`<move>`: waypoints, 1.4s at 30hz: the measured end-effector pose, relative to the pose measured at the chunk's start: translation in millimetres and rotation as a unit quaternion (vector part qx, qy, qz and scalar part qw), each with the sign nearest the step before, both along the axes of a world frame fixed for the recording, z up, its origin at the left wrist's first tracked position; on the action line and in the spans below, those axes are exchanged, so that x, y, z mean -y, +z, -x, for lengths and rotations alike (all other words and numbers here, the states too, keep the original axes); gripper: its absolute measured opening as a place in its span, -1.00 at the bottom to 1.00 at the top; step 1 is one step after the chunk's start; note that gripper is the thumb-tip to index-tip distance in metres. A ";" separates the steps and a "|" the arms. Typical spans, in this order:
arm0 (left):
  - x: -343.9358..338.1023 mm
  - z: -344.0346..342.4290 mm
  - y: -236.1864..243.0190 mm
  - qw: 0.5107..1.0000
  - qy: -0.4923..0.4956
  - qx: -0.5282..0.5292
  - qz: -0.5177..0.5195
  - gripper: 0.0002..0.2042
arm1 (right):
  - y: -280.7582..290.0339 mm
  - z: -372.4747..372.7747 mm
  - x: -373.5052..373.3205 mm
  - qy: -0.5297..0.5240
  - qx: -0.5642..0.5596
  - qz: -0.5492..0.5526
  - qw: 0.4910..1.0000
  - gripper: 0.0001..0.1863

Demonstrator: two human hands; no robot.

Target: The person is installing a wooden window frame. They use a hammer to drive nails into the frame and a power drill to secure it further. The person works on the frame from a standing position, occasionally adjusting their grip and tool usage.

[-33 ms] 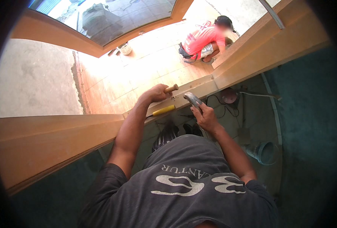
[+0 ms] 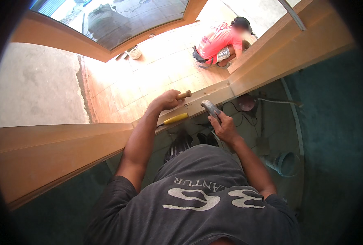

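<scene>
Shifted slightly since the earlier frame: one right hand (image 2: 224,127) and its tool, a little rightward and toward the wearer; the left hand's position had not visibly changed.

Near side of the wooden beam (image 2: 214,92): one dark grey shirt (image 2: 206,179), white printed lettering and figures, upside down, not transcribed. One bluish bucket (image 2: 277,162), to the right. Right hand, one, at the beam's near edge, fingers closed round one grey curved tool (image 2: 211,108), its end over the beam. One round pinkish object (image 2: 246,103), just beyond that hand, below the beam.

On the beam: one yellow-handled tool (image 2: 176,119), lying along the near edge, unheld. Left hand (image 2: 168,100), one, above the beam, closed round one wooden handle (image 2: 184,95) with a flared end.

Far side of the beam: one crouching co-worker (image 2: 218,43), red shirt, pale print too small to read. One whitish pail (image 2: 135,53). One glazed wooden frame (image 2: 67,38), to the left.
</scene>
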State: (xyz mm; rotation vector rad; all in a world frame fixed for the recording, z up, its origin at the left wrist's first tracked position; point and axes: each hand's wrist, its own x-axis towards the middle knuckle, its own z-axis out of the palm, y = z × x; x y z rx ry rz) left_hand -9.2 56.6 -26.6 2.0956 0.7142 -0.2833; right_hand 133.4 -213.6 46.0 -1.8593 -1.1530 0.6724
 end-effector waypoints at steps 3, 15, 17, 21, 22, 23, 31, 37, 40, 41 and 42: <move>4.1 7.1 32.6 0.998 0.042 -0.013 -0.037 -0.74 | 18.0 -10.7 28.5 -0.017 0.008 0.043 0.999 -0.75; 112.9 54.8 132.4 0.975 -0.008 0.141 0.169 -0.73 | 45.0 -15.5 43.4 0.002 -0.147 -0.106 0.983 -0.69; 132.1 49.6 149.0 0.969 0.013 0.190 0.160 -0.70 | 62.8 -5.9 28.1 0.012 -0.179 -0.153 0.972 -0.72; 160.9 40.0 146.3 0.919 0.114 0.377 0.011 -0.55 | 81.0 -12.0 14.0 0.153 -0.059 -0.140 0.976 -0.74; 165.8 39.4 149.7 0.911 0.120 0.395 -0.007 -0.52 | 86.1 -10.9 10.3 0.177 -0.079 -0.179 0.965 -0.75; 169.4 41.7 155.6 0.902 0.124 0.412 -0.024 -0.49 | 89.8 -8.3 4.0 0.201 -0.099 -0.217 0.950 -0.76; 232.1 37.8 170.1 0.743 0.340 0.576 -0.003 -0.66 | 134.9 13.1 2.4 0.383 -0.169 -0.258 0.871 -0.69; 278.9 52.3 186.9 0.652 0.494 0.572 -0.053 -0.84 | 171.6 -8.4 12.2 0.463 0.137 -0.248 0.840 -0.59; 297.1 89.2 157.4 0.637 0.524 0.551 -0.122 -0.87 | 171.9 -32.5 3.9 0.397 0.141 -0.254 0.871 -0.69; 303.1 105.9 140.4 0.607 0.563 0.536 -0.164 -0.81 | 176.5 -38.4 1.4 0.353 0.172 -0.273 0.878 -0.70; 311.8 114.7 147.8 0.601 0.566 0.547 -0.135 -0.81 | 187.4 -45.2 0.9 0.298 0.213 -0.288 0.885 -0.71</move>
